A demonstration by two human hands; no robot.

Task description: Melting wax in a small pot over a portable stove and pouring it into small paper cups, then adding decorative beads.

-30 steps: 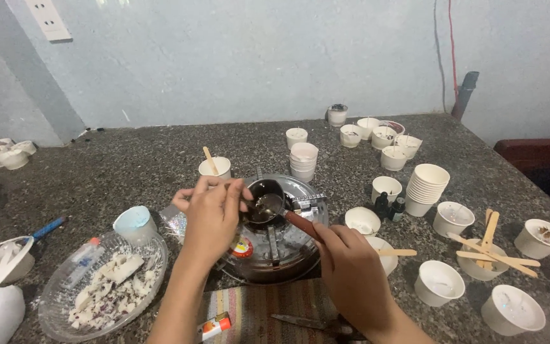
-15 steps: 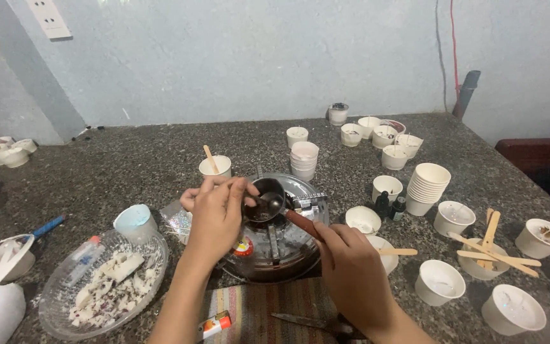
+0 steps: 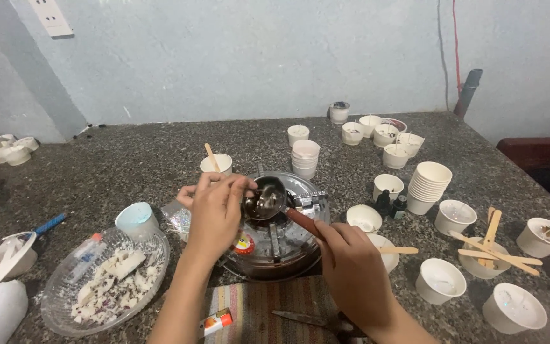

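Observation:
A small dark pan (image 3: 256,205) with a reddish handle (image 3: 302,222) sits over a round metal burner (image 3: 279,255) in the middle of the stone counter. My right hand (image 3: 351,271) grips the near end of that handle. My left hand (image 3: 214,213) is closed on a small metal spoon (image 3: 266,195) whose bowl is inside the pan. A clear glass dish (image 3: 65,306) of white wax pieces lies to the left of my left forearm.
Many white paper cups cover the right side, including a stack (image 3: 429,181) and another stack (image 3: 305,158). Wooden sticks (image 3: 494,245) lie across cups. Two small dark bottles (image 3: 391,205), scissors (image 3: 303,317), a striped cloth (image 3: 259,302) and a blue-lined cup (image 3: 136,221) surround the burner.
My left hand has shifted slightly up and right, and the spoon has moved inside the pan. My right hand has stayed on the handle.

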